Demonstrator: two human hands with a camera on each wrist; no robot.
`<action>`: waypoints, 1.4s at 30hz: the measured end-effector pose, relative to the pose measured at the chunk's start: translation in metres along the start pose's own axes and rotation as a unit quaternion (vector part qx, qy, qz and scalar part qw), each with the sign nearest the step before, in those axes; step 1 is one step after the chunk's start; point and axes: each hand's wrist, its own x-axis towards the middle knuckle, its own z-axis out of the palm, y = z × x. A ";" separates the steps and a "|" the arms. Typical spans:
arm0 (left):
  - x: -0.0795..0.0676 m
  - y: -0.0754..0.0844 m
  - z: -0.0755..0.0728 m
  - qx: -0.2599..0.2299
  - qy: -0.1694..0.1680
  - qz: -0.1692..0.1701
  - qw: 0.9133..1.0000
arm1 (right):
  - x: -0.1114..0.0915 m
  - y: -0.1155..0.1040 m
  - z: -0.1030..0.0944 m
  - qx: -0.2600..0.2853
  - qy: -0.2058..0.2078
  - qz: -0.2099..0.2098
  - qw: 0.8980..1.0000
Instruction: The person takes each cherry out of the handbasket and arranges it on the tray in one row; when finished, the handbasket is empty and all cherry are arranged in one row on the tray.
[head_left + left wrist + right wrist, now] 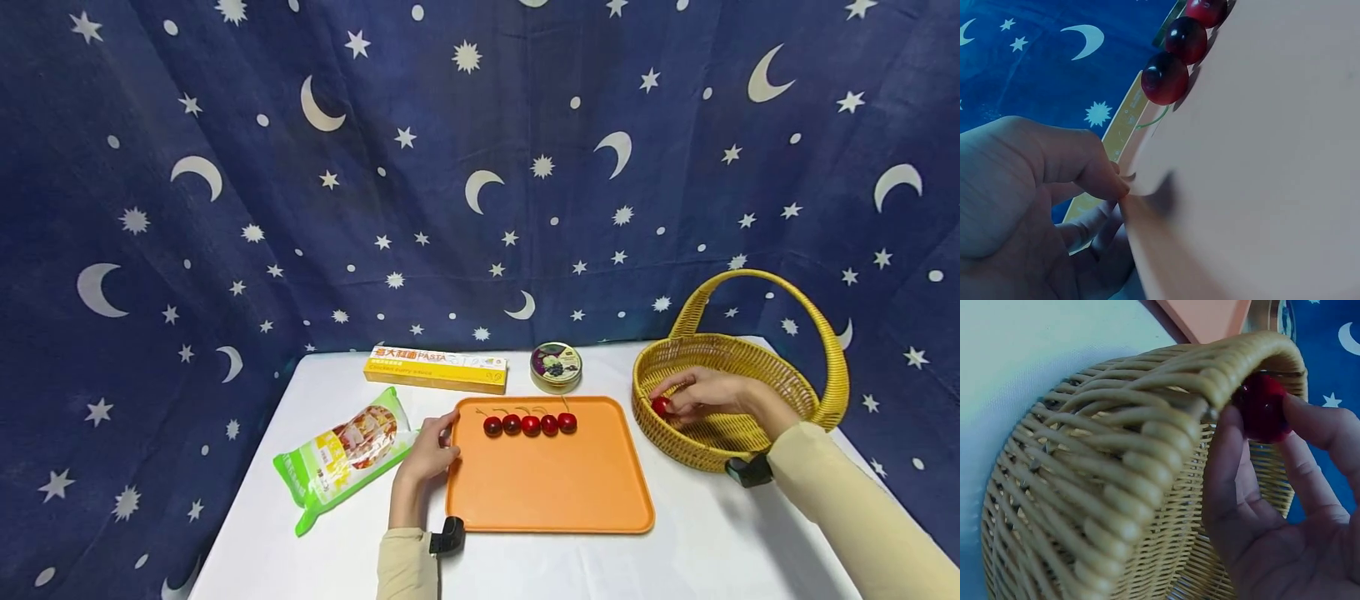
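Between thumb and fingers my right hand pinches a red cherry, inside the yellow wicker basket near its left rim. My left hand grips the left edge of an orange tray, thumb on the rim and fingers beneath, as the left wrist view shows. Along the far side of that tray lies a row of several dark red cherries, side by side with stems pointing away. Close to the left hand is a green and yellow food packet.
Behind the tray lies a yellow and white pasta box, with a round tin to its right. The basket's tall handle arches over its right side. A dark blue star-patterned curtain hangs at the back of the white table.
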 end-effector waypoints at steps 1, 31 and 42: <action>0.001 0.000 0.000 -0.002 0.000 0.002 1.000 | 0.000 0.000 0.000 0.002 0.003 -0.007 1.000; -0.004 -0.007 -0.008 0.001 -0.005 0.003 1.000 | 0.005 -0.026 0.020 -0.011 0.249 -0.074 0.966; 0.004 -0.003 -0.002 -0.017 -0.017 -0.009 1.000 | 0.064 -0.048 0.091 -0.102 0.300 -0.065 0.946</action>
